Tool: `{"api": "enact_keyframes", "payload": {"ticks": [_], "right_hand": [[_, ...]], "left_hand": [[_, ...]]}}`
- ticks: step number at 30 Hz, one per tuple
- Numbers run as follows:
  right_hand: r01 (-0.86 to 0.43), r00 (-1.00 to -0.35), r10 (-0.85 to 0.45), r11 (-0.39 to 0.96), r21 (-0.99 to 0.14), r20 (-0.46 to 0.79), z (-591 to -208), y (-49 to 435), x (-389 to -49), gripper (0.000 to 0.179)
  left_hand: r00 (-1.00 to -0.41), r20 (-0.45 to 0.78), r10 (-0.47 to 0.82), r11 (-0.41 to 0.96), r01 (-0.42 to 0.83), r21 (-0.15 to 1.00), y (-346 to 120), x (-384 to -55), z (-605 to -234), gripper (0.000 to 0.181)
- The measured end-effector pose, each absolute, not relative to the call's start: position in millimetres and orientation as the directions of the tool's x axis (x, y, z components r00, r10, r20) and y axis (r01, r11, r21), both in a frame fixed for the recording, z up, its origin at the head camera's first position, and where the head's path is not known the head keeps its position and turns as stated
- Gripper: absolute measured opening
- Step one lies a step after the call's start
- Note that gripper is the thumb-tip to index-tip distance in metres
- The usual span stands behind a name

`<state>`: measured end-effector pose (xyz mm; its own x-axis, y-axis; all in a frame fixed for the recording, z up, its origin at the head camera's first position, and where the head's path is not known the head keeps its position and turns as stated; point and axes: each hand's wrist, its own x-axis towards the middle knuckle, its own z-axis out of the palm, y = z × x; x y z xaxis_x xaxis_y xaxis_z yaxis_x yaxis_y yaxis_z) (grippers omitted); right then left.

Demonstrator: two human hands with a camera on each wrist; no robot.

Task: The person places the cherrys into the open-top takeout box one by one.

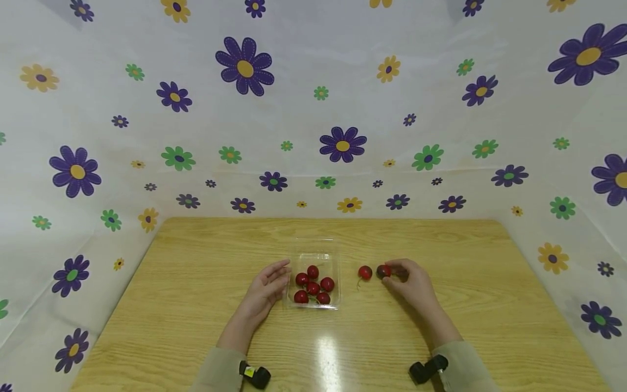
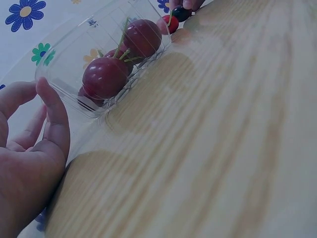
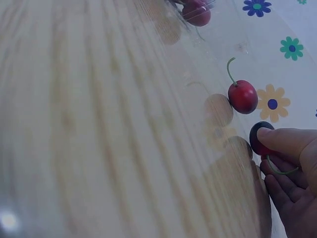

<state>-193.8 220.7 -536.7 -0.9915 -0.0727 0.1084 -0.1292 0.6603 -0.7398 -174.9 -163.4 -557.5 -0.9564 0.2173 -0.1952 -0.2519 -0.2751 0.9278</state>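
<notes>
A clear plastic box (image 1: 314,256) stands on the wooden table, holding several dark red cherries (image 1: 312,288) with green stems. The left hand (image 1: 266,290) is at the box's left side. In the left wrist view its fingertips (image 2: 42,85) touch the clear wall near a corner. Right of the box, the right hand (image 1: 412,283) pinches a dark red, partly blackish cherry (image 3: 260,135) between thumb and fingers, its green stem hanging toward the palm. Just left of that one, a brighter red cherry (image 1: 364,273) with a stem lies on the table.
The wooden table (image 1: 220,245) reaches back to a white flower-print sheet (image 1: 294,114) that also hangs along both sides. Each wrist wears a small black camera, one on the left (image 1: 256,375) and one on the right (image 1: 427,369).
</notes>
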Motion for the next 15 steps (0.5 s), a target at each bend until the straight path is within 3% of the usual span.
{"api": "enact_keyframes", "payload": {"ticks": [15], "right_hand": [[-0.125,-0.992,-0.065,0.626,-0.77,0.107,-533.3,218.4,-192.4,0.037]], "left_hand": [[-0.956,-0.203,0.214,-0.262,-0.256,0.931,-163.3,-175.3,-556.0,0.055]]}}
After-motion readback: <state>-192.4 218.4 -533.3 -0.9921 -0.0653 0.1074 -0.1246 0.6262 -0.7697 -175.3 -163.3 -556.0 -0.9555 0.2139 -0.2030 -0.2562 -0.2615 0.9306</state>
